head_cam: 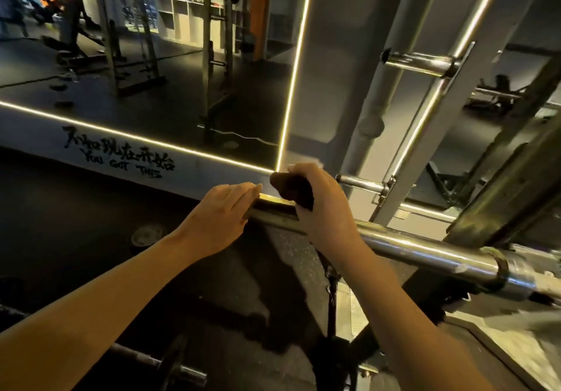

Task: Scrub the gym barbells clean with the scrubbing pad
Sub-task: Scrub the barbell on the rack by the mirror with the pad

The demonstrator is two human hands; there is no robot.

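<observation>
- Black lettering (pixel 118 155) is painted on the low wall at the far left, under a large mirror (pixel 151 57) edged with a lit strip.
- The left arm is stretched forward from the lower left corner, with the wrist nearly straight.
- The left hand (pixel 224 208) is laid palm down over the near end of the barbell (pixel 425 249). Its fingers are held straight and close together, so nothing is grasped.
- The scrubbing pad (pixel 291 190), dark brown, is pressed on top of the bar just beside the left fingertips.
- The right hand (pixel 324 205) is clenched round the pad, with the fingers curled over its far side and the back of the hand turned up. The right forearm is brought in from the lower right and passes across the bar.
- The steel bar is seen running from the hands down to the right edge, with a collar near that end.
- A chrome peg (pixel 422 63) is fixed to a grey upright at the upper right.
</observation>
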